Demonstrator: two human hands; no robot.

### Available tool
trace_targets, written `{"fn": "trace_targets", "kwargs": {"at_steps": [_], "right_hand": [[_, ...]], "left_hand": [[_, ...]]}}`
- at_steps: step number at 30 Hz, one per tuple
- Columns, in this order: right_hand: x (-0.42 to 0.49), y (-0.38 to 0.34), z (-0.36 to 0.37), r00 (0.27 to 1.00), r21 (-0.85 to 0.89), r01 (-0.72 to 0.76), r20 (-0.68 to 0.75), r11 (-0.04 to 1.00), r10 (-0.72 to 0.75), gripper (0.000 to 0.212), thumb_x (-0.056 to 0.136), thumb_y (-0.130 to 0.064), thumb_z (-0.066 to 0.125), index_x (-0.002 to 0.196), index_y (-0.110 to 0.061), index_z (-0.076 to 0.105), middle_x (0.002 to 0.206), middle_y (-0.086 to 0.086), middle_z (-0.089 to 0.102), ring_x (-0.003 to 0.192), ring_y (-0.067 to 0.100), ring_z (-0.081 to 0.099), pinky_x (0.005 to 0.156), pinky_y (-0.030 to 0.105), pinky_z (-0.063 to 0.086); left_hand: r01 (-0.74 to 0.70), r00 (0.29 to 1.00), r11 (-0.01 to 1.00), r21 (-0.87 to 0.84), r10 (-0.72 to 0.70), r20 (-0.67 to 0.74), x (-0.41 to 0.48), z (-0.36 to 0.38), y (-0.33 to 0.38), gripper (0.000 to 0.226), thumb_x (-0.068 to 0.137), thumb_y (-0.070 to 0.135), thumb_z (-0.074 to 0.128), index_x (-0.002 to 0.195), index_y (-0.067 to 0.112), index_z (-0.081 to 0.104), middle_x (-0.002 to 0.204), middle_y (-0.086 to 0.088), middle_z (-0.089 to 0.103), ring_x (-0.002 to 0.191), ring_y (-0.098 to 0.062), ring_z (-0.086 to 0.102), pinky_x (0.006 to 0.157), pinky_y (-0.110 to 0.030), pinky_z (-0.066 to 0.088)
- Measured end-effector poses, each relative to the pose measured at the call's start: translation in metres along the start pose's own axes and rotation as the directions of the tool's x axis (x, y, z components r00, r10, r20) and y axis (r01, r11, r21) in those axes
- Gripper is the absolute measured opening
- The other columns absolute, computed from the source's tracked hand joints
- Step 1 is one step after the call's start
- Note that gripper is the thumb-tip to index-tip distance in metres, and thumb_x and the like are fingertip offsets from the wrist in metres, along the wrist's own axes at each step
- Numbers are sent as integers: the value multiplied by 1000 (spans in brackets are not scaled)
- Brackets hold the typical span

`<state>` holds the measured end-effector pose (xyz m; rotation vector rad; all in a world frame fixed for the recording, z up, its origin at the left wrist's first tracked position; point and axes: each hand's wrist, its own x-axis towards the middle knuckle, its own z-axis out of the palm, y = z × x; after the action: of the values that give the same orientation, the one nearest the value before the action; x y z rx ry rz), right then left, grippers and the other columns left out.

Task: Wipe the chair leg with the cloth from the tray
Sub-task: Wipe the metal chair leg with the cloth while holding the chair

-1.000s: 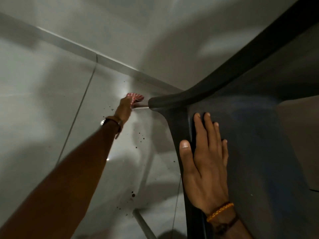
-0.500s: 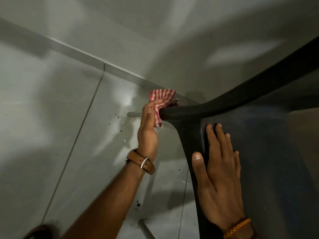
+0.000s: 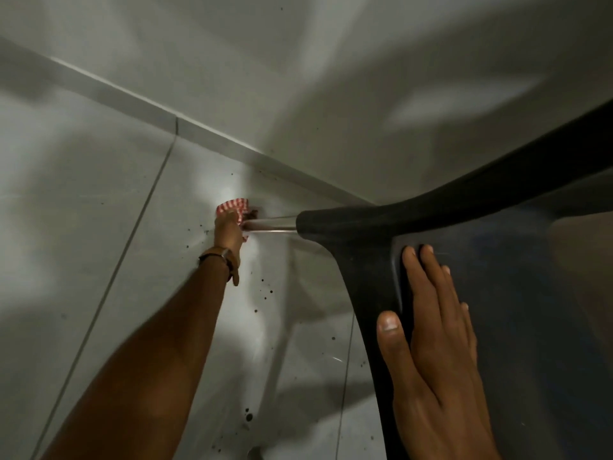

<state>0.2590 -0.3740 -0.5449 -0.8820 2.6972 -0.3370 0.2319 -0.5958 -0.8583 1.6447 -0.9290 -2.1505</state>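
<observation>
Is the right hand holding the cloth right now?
No, the right hand lies flat and open on the dark chair, while the left hand grips the red-striped cloth.

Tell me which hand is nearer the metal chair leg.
Left. The left hand grips the cloth around the chair leg; the right hand rests flat on the seat.

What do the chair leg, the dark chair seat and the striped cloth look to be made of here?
Thin shiny chair leg: probably polished metal tube, given its bright highlights. Black chair seat: likely moulded plastic, matte, with smooth rounded edges. Red-and-white striped cloth: soft woven fabric, bunched around the leg in the left hand. The right hand lies flat on the seat.
</observation>
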Motion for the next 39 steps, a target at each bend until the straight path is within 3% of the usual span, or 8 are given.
{"fn": "trace_targets", "kwargs": {"at_steps": [2, 6, 10, 18, 24, 29, 35, 39], "right_hand": [[0, -2, -1, 1000, -3, -8, 9, 1000, 8, 61, 90, -71, 20, 147, -67, 0, 166, -37, -6, 152, -10, -13, 127, 39, -7], [-1, -4, -2, 1000, -8, -8, 15, 1000, 8, 59, 90, -70, 19, 145, -69, -1, 166, -36, -7, 151, -11, -15, 127, 38, -7], [0, -2, -1, 1000, -26, -12, 12, 1000, 12, 57, 92, -70, 17, 147, -69, -1, 166, -37, -7, 152, -10, -14, 126, 36, -8], [-4, 3, 3, 997, 15, 38, -63, 999, -37, 58, 98, -63, 20, 155, -58, 13, 167, -36, 2, 154, -7, -5, 125, 36, -3], [-4, 4, 4, 997, 54, 37, -72, 998, -33, 55, 99, -64, 20, 154, -60, 13, 166, -37, 4, 154, -8, -5, 125, 30, -6], [-2, 4, 4, 998, 28, 32, -56, 999, -31, 55, 99, -67, 15, 153, -62, 7, 169, -32, 3, 154, -6, -6, 126, 38, -4], [-3, 3, 4, 999, 16, 10, -37, 1000, -10, 53, 101, -66, 14, 153, -61, 6, 170, -27, 2, 155, -4, -8, 126, 39, -7], [-2, 2, 4, 999, 15, 10, -49, 1000, -9, 53, 102, -64, 14, 155, -59, 8, 170, -28, 4, 155, -5, -7, 126, 39, -6]], "left_hand": [[12, 999, 982, -188, -19, -34, -38, 10, 16, 32, 102, 14, 39, 114, 9, 68, 93, -3, 71, 94, -26, 64, 65, -27, 48], [-26, 998, 923, -384, 45, 40, -149, 17, 32, 44, 98, 37, 49, 139, 22, 54, 136, -5, 64, 123, -21, 61, 104, -36, 46], [-201, 953, 859, -471, 283, 108, -212, 27, 33, 51, 85, 58, 52, 135, 46, 55, 139, 16, 62, 129, -6, 57, 102, -27, 42], [-2, 992, 948, -319, -38, -120, -37, 15, 5, 32, 101, 24, 43, 121, 11, 63, 119, -12, 68, 97, -26, 65, 66, -27, 50], [102, 994, 994, -30, -103, -30, 34, -5, -16, 46, 105, 15, 34, 142, -10, 43, 147, -35, 47, 121, -42, 57, 110, -57, 45], [-100, 994, 989, -111, 104, 26, -84, 13, 22, 58, 99, 31, 41, 143, -5, 45, 144, -30, 52, 103, -24, 59, 102, -47, 49], [-216, 946, 895, -390, 291, 144, -213, 29, 41, 78, 81, 70, 41, 149, 31, 40, 149, 3, 51, 133, -12, 50, 97, -23, 40], [-299, 937, 909, -290, 337, 91, -183, 26, 23, 51, 104, 47, 30, 148, 21, 37, 148, -4, 48, 129, -15, 50, 93, -13, 41]]}}
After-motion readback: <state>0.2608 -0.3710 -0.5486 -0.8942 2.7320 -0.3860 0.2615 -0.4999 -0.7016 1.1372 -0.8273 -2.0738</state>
